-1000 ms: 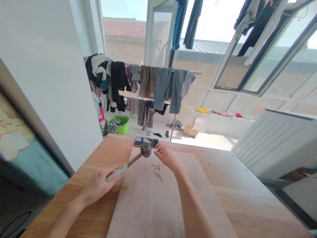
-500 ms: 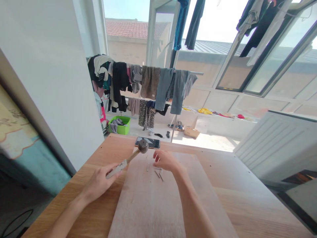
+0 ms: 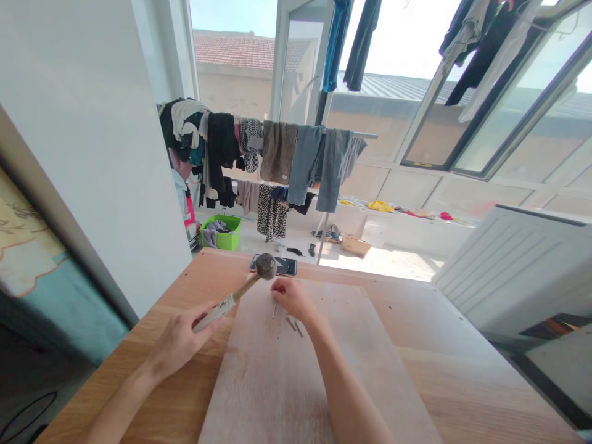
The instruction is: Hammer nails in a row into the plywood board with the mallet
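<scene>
The left hand [image 3: 173, 341] is wrapped round the whitish, patchy grip of a hammer [image 3: 243, 288], its bare wooden shaft slanting over the left edge of a pale, scuffed board [image 3: 272, 382], its rounded grey head above the board's far end; the right hand [image 3: 293, 298] curls its fingers over that end, whether round anything I cannot tell. Thin, straight nails [image 3: 298, 328] lie on the board beside it; a glossy phone [image 3: 288, 266] sits at the board's far edge.

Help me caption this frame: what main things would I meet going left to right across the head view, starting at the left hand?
Left hand, hammer head, right hand, tan box, white ribbed panel.
</scene>
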A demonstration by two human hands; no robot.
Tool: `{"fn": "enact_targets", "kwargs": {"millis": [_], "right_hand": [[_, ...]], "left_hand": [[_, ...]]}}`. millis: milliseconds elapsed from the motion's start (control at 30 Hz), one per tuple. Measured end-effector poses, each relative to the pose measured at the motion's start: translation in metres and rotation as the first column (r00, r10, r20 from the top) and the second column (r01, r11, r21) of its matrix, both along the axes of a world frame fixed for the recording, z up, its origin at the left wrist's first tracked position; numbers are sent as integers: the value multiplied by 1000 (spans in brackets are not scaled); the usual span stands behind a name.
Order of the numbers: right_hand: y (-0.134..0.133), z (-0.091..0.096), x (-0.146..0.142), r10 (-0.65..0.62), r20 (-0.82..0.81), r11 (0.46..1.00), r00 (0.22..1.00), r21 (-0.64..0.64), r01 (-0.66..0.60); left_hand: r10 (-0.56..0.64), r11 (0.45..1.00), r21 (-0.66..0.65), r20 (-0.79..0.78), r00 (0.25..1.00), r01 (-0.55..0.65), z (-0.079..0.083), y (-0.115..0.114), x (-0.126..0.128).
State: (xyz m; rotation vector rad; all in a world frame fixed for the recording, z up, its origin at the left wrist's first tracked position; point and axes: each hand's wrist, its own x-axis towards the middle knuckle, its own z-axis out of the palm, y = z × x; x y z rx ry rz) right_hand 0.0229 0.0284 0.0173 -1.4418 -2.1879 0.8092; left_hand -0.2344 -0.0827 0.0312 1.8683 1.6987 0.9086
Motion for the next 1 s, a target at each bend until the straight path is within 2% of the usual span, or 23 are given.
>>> {"fn": "enact_targets", "kwargs": {"millis": [433,800,1000], "right_hand": [[-2,-8,-6,-78,-84,995,993,56,83],[-1,-11,-2,-102,-134,992,986,65,112],[1,-21,-3,-158,-257,983,953,54,178]], "left_hand": [[-39,995,-94,30,999,42,7,-4,-1],[-34,995,-100,-40,999,29,1,0,-2],[-36,994,-103,-50,998,30,2,-2,-2]]}}
